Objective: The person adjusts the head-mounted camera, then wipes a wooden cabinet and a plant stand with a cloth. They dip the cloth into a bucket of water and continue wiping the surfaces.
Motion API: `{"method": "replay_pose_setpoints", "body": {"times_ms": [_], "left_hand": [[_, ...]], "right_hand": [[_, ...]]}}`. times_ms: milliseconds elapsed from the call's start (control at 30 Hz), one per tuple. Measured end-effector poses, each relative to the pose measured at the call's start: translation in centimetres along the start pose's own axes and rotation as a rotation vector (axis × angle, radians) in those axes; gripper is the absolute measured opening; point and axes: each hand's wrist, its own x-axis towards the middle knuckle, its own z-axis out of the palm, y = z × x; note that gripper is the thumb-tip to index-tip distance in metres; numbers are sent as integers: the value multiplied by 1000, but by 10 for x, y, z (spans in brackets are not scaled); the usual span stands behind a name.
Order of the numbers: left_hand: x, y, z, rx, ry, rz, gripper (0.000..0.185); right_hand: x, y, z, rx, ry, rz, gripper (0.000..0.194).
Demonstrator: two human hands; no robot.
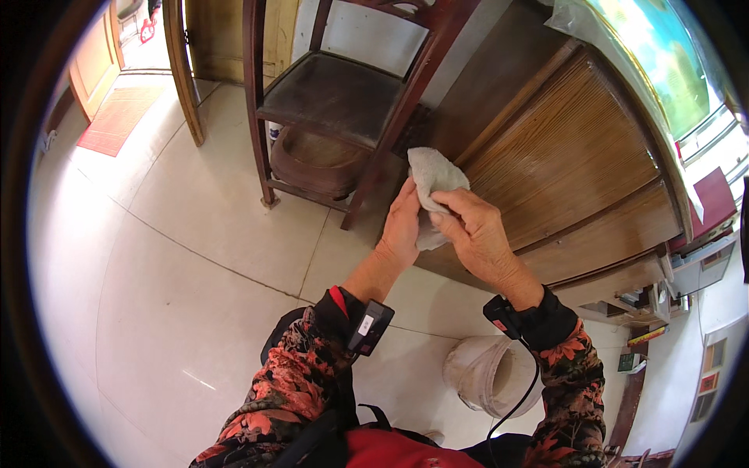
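Observation:
A light grey cloth, folded and bunched, is held between my two hands in front of the wooden furniture. My left hand lies flat against the cloth's left side, its fingers partly behind the cloth. The thumb and fingers of my right hand pinch the cloth from the right. Just beyond the hands is a brown wooden cabinet with grained panels. To the left of it stands a dark wooden stand with a shelf, and a brown basin sits low inside its frame.
A dirty white bucket stands on the tiled floor below my right forearm. A cable hangs from the device on my right wrist, past the bucket. Farther off are an open doorway with a red mat at upper left and low shelves at right.

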Motion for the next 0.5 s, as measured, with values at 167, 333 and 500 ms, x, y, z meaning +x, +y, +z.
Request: {"method": "replay_pose_setpoints", "body": {"times_ms": [167, 333, 500], "left_hand": [[30, -33, -24, 828, -132, 600, 46], [49, -45, -22, 1097, -114, 737, 55], [79, -19, 10, 1021, -152, 756, 50]], "right_hand": [[12, -3, -65, -563, 347, -329, 24], [23, 43, -125, -1085, 555, -376, 39], [23, 82, -125, -1236, 577, -409, 54]]}}
